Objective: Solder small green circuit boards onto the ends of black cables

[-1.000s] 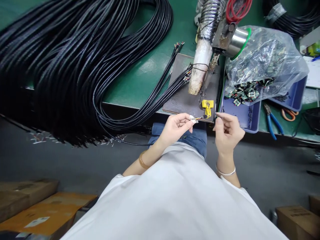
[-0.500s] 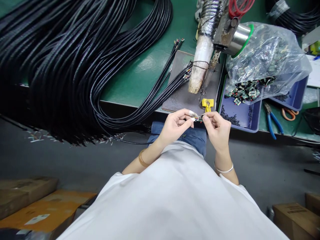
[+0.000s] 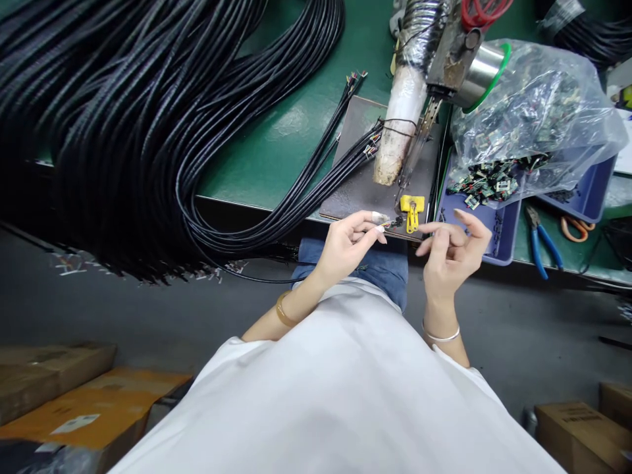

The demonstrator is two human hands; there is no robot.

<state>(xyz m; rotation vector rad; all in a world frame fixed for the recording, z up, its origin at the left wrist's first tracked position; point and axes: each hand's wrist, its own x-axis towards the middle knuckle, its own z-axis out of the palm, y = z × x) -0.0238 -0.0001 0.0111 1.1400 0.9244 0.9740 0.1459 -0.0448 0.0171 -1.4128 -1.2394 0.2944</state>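
Between the fingertips of my left hand (image 3: 348, 247) is a cable end (image 3: 394, 224) with thin coloured wires and a small dark piece at its tip. White covers wrap some of those fingertips. My right hand (image 3: 451, 253) is off the cable, fingers apart and holding nothing, at the front edge of a purple tray (image 3: 508, 250). A yellow clip (image 3: 412, 212) stands between the two hands, just past the cable's tip. Above it a soldering iron (image 3: 419, 141) points down beside a wrapped white tube (image 3: 396, 135).
Long black cables (image 3: 148, 131) cover the left of the green table (image 3: 281, 125). Small circuit boards (image 3: 486, 181) spill from a clear plastic bag (image 3: 533, 112) into the tray. Blue-handled pliers (image 3: 540, 243), orange-handled scissors (image 3: 577, 227) and a solder spool (image 3: 481, 78) are at the right.
My right hand has let go of the small piece at the cable end and moved right toward the tray, its fingers opening. My left hand keeps its hold, almost in place.
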